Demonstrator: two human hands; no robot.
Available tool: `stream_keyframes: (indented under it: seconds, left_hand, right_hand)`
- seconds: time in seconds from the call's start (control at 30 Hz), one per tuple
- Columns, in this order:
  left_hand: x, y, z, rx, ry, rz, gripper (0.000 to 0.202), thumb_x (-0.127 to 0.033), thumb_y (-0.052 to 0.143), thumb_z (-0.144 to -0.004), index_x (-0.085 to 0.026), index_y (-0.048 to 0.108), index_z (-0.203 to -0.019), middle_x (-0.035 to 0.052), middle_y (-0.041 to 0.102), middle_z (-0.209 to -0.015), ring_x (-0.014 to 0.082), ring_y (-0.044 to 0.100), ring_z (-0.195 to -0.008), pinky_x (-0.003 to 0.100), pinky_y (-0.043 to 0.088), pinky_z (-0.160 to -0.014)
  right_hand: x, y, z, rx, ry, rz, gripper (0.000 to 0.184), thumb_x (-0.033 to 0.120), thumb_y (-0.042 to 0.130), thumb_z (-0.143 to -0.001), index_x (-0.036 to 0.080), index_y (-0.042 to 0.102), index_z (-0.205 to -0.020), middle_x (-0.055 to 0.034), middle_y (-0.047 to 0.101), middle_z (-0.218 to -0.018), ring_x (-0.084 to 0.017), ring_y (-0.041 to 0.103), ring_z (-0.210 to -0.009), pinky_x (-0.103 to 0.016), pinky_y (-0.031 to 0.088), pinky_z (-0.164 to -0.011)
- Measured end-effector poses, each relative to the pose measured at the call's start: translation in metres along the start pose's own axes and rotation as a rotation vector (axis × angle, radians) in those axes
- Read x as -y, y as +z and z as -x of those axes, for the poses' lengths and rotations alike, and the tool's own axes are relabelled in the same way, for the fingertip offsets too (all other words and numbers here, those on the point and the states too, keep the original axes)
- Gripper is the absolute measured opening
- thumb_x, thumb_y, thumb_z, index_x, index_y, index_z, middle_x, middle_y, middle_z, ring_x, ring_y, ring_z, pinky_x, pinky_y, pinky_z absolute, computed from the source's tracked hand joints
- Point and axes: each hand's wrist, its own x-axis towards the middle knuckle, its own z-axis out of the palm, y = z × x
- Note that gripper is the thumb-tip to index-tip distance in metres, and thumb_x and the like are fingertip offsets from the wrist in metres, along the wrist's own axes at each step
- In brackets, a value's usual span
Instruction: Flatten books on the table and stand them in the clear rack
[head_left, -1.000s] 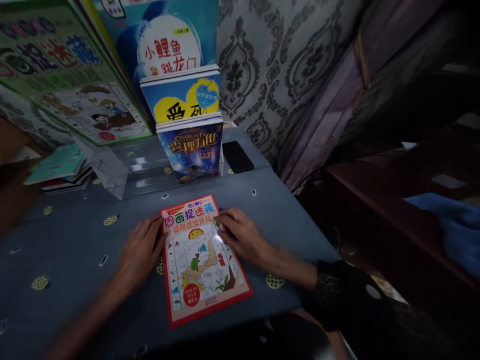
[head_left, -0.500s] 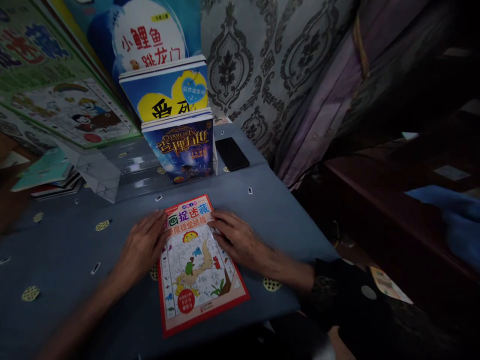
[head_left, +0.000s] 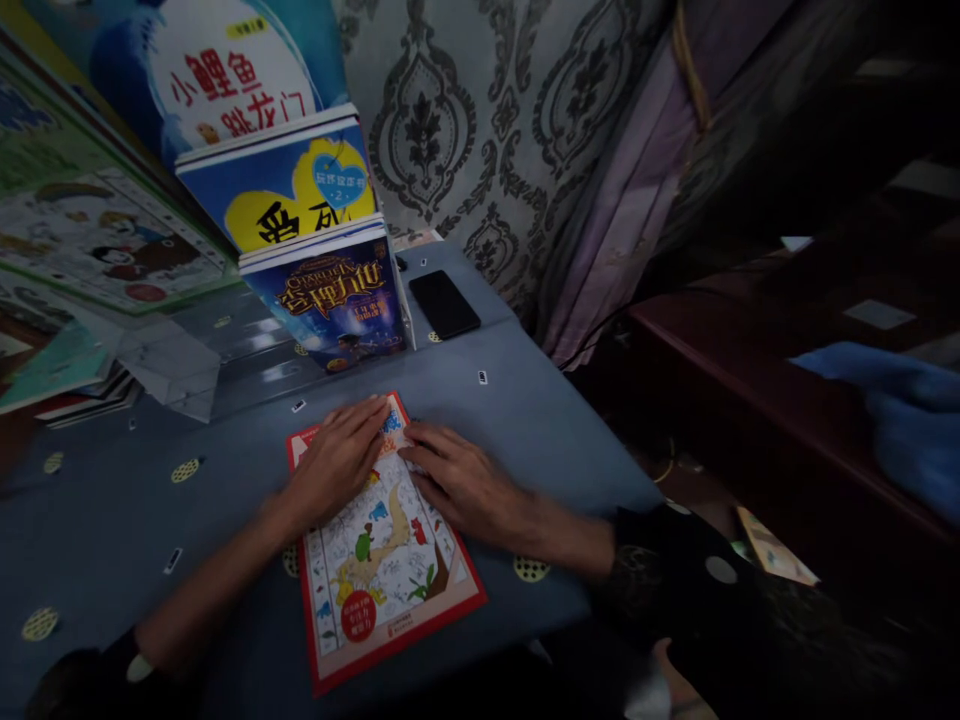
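Observation:
A picture book (head_left: 390, 590) with a red border lies face up on the blue tablecloth, its cover showing cartoon animals and a winding path. Across its upper half rests my left hand (head_left: 341, 460), flat with fingers stretched out, hiding most of the printed title. My right hand (head_left: 457, 480) lies along the book's right edge, fingers extended onto the cover near the top corner. Neither hand grips anything.
Behind the picture book, a stand holds upright books (head_left: 330, 310) in rows. A black phone (head_left: 445, 304) lies right of them. At left are a clear stand (head_left: 176, 365) and a stack of books (head_left: 90, 385). The tablecloth's (head_left: 555, 440) right edge runs diagonally.
My left hand has slid from the book's left edge to the right across the cover, over the title. My right hand stays at the right edge. The view has shifted slightly.

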Motion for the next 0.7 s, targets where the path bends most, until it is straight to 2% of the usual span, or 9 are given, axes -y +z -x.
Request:
stream_keyframes:
  seconds: [0.27, 0.47, 0.53, 0.6, 0.7]
  left_hand:
    - [0.003, 0.009, -0.014, -0.010, 0.047, 0.005, 0.043, -0.024, 0.037, -0.103, -0.017, 0.054, -0.143, 0.0154, 0.058, -0.145, 0.0272, 0.055, -0.133, 0.048, 0.044, -0.106]
    - [0.005, 0.008, -0.014, -0.029, 0.069, 0.022, 0.041, -0.024, 0.039, -0.104, -0.016, 0.055, -0.141, 0.0150, 0.059, -0.144, 0.0266, 0.056, -0.132, 0.047, 0.045, -0.105]
    - [0.006, 0.008, -0.014, -0.035, 0.072, 0.039, 0.041, -0.024, 0.039, -0.103, -0.017, 0.054, -0.141, 0.0148, 0.059, -0.144, 0.0267, 0.056, -0.133, 0.047, 0.045, -0.106]
    - [0.006, 0.008, -0.014, -0.042, 0.066, 0.049, 0.041, -0.024, 0.039, -0.103, -0.018, 0.054, -0.141, 0.0140, 0.059, -0.144, 0.0266, 0.055, -0.134, 0.048, 0.044, -0.107]
    - [0.007, 0.010, -0.014, -0.059, 0.079, 0.058, 0.041, -0.024, 0.040, -0.103, -0.017, 0.055, -0.140, 0.0147, 0.060, -0.143, 0.0266, 0.056, -0.133, 0.048, 0.044, -0.107]
  right_hand:
    - [0.000, -0.001, -0.001, 0.008, -0.018, 0.013, 0.025, 0.014, 0.052, -0.095, 0.015, 0.062, -0.118, -0.0156, 0.061, -0.129, -0.028, 0.057, -0.126, -0.050, 0.054, -0.105]
    - [0.004, -0.011, 0.002, 0.109, -0.033, 0.032, 0.029, 0.018, 0.055, -0.097, 0.013, 0.061, -0.125, -0.0182, 0.058, -0.137, -0.029, 0.051, -0.135, -0.051, 0.049, -0.110]
    - [0.006, -0.018, 0.008, 0.184, -0.065, 0.039, 0.040, 0.028, 0.062, -0.096, 0.009, 0.058, -0.131, -0.0228, 0.052, -0.144, -0.033, 0.044, -0.142, -0.055, 0.044, -0.113]
    - [0.008, -0.025, 0.017, 0.272, -0.104, 0.026, 0.059, 0.042, 0.069, -0.092, 0.007, 0.054, -0.137, -0.0266, 0.046, -0.151, -0.037, 0.036, -0.147, -0.059, 0.037, -0.117]
    - [0.013, -0.036, 0.036, 0.357, -0.133, -0.027, 0.075, 0.051, 0.073, -0.086, 0.011, 0.049, -0.145, -0.0256, 0.038, -0.158, -0.037, 0.027, -0.151, -0.060, 0.029, -0.121]
